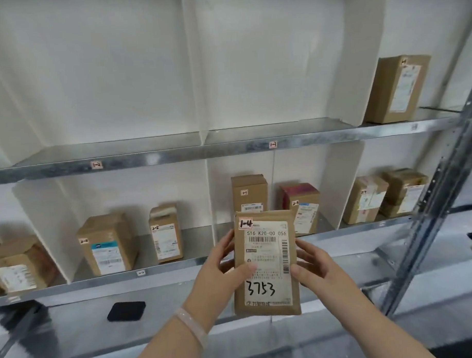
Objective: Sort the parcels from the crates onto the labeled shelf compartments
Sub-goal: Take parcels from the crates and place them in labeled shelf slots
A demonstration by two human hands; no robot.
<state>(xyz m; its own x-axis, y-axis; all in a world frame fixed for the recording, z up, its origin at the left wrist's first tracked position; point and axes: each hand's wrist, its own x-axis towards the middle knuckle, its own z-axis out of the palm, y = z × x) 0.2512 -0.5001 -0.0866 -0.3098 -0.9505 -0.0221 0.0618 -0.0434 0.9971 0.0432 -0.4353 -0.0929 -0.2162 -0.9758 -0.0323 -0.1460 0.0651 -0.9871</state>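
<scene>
Holding: both hands grasp one flat brown parcel (269, 247), upright, printed label facing the camera, in front of the shelf unit (175, 155).
Left hand (222, 267): fingers curled round the parcel's left edge, thumb pressed on the label face.
Right hand (313, 267): fingers wrapped behind the parcel's right edge, thumb at the front of that edge.
Parcel marks: 1-4 sticker (245, 223) at its top left corner; "3753" handwritten low on the label.
Parcel position: in the air, resting on no board.
Shelf tags: 1-2 tag (96, 164) up and left of the parcel, 1-3 tag (273, 144) straight above it, both on the upper board's front edge.
Lone box (397, 88): upright, up and right of the parcel, upper board; its tag too small to read.
2-3 boxes (249, 193): two, just behind the parcel's top edge, partly hidden by it.
2-2 boxes (107, 243): two, left of the parcel, standing apart.
Right pair of boxes (366, 199): right of the parcel, past a white divider, close together.
Black pad (126, 311): below and left of the parcel, flat on the lower board.
Bracelet (192, 325): pale, on the left wrist, below the parcel.
</scene>
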